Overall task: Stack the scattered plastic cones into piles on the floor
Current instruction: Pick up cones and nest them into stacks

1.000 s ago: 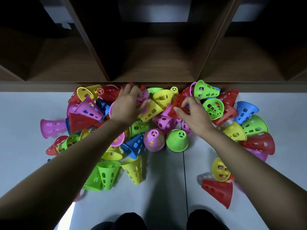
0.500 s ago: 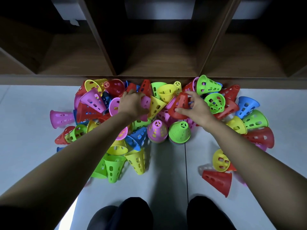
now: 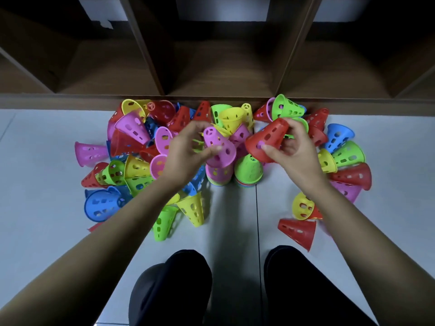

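Several perforated plastic cones in red, yellow, green, blue and pink lie scattered on the light floor (image 3: 230, 222) in front of a shelf. My left hand (image 3: 188, 149) holds a pink cone (image 3: 220, 147) lifted above a short upright stack topped by a pink cone (image 3: 217, 174). My right hand (image 3: 290, 147) grips a red cone (image 3: 267, 140) just above a second upright stack topped by a green cone (image 3: 249, 169). Both held cones are tilted, narrow ends pointing up and away.
A dark wooden shelf unit (image 3: 219, 74) with open compartments stands right behind the heap. A lone red cone (image 3: 299, 231) and a yellow cone (image 3: 302, 207) lie at the right. My dark-clad knees (image 3: 174, 285) are at the bottom of the view.
Both hands have lifted out of the heap toward me, the left one now carrying a pink cone and the right one a red cone, over the two upright stacks.
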